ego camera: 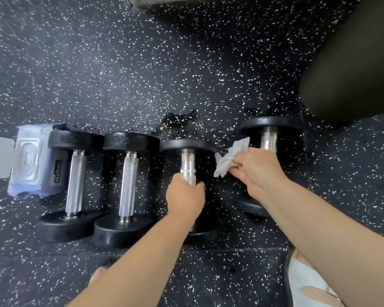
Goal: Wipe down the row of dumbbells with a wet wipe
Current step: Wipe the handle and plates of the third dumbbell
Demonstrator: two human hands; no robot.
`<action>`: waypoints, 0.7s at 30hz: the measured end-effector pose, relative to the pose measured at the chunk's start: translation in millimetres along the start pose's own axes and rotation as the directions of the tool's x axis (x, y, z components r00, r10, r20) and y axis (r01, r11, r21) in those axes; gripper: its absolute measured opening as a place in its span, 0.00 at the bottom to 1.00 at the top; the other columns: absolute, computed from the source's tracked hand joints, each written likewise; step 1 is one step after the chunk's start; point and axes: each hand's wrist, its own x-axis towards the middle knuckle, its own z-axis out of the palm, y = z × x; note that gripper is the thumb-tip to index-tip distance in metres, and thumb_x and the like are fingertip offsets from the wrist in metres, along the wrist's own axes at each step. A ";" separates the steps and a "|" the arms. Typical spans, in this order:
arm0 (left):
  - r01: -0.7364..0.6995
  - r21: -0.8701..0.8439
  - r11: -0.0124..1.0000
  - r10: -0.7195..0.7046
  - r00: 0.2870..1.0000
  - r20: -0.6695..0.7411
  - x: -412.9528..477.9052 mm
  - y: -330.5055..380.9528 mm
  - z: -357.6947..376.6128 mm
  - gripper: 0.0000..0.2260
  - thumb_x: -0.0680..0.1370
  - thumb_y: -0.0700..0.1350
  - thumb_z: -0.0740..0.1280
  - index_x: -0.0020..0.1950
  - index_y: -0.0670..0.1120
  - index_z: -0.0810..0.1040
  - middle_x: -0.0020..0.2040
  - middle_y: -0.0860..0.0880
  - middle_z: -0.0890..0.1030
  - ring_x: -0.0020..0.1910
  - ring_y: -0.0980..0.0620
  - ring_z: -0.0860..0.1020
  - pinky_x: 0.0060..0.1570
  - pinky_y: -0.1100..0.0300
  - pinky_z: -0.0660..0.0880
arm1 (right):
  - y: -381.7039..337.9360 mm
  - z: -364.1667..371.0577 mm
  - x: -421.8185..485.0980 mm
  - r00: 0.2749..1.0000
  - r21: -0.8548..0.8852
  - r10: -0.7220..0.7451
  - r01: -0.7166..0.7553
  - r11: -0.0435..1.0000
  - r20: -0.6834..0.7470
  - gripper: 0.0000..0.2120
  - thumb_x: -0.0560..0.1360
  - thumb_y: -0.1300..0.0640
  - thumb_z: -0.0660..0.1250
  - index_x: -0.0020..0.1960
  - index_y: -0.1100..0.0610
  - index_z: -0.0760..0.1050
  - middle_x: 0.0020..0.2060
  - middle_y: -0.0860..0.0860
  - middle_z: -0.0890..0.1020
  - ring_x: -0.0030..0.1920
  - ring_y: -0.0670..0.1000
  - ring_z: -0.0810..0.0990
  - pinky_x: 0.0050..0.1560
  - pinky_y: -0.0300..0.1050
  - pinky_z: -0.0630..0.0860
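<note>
Black speckled rubber floor [120, 74], a dark rounded cushion [353, 69] at right.

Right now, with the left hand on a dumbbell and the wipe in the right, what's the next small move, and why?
Probably move the wipe left onto the bare upper handle of the third dumbbell from the left. The left hand grips that handle lower down, steadying it, and the right hand holds the wipe just beside it, apparently touching nothing.

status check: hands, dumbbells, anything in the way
Left hand grips third dumbbell by its handle. Right hand pinches wet wipe, in the gap before fourth dumbbell. Nothing between wipe and handle; wipes pack far left.
</note>
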 end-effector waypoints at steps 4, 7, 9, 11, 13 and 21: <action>0.070 -0.354 0.933 0.021 0.969 0.247 -9.2 8.8 -8.9 0.12 0.70 0.44 0.76 0.46 0.41 0.76 0.33 0.46 0.77 0.29 0.50 0.73 0.30 0.56 0.74 | 2.9 4.3 -6.6 0.986 0.089 0.140 -0.148 0.985 0.090 0.09 0.76 0.74 0.57 0.46 0.66 0.73 0.46 0.61 0.80 0.47 0.56 0.82 0.51 0.46 0.79; 0.171 -0.457 0.873 0.042 0.907 0.420 -18.3 20.9 -17.0 0.08 0.70 0.34 0.71 0.38 0.42 0.72 0.25 0.48 0.71 0.22 0.52 0.68 0.23 0.62 0.66 | -12.2 2.6 -16.7 0.960 0.251 0.149 -0.209 0.945 0.238 0.12 0.77 0.75 0.53 0.54 0.69 0.72 0.50 0.63 0.81 0.51 0.57 0.81 0.51 0.48 0.79; 0.153 -0.431 0.889 0.062 0.893 0.445 -18.4 22.4 -19.6 0.09 0.69 0.32 0.68 0.35 0.42 0.70 0.24 0.48 0.71 0.21 0.51 0.67 0.23 0.62 0.66 | -22.7 1.0 -21.2 0.937 0.327 0.133 -0.243 0.913 0.324 0.16 0.76 0.77 0.51 0.58 0.70 0.71 0.54 0.63 0.80 0.56 0.58 0.80 0.51 0.49 0.79; 0.132 -0.425 0.896 0.080 0.892 0.445 -18.1 21.2 -20.9 0.11 0.68 0.30 0.67 0.34 0.42 0.69 0.22 0.48 0.70 0.21 0.51 0.66 0.23 0.63 0.65 | -23.4 4.0 -19.9 0.928 0.408 0.152 -0.292 0.865 0.341 0.16 0.76 0.78 0.50 0.57 0.68 0.71 0.51 0.62 0.80 0.53 0.57 0.80 0.45 0.48 0.80; 0.165 -0.445 0.880 0.080 0.873 0.481 -19.3 21.7 -21.1 0.12 0.69 0.29 0.66 0.33 0.43 0.67 0.22 0.48 0.68 0.21 0.51 0.65 0.22 0.64 0.64 | -15.9 12.3 -15.4 0.924 0.437 0.180 -0.322 0.840 0.336 0.14 0.77 0.76 0.51 0.51 0.67 0.72 0.44 0.60 0.78 0.42 0.53 0.79 0.36 0.42 0.80; 0.203 -0.468 0.860 0.034 0.893 0.450 -14.3 16.9 -17.5 0.11 0.68 0.29 0.66 0.35 0.42 0.69 0.23 0.47 0.68 0.21 0.51 0.66 0.24 0.62 0.65 | -8.9 21.8 -12.9 0.941 0.444 0.144 -0.276 0.853 0.308 0.11 0.77 0.75 0.54 0.54 0.68 0.72 0.50 0.63 0.79 0.46 0.55 0.81 0.45 0.45 0.82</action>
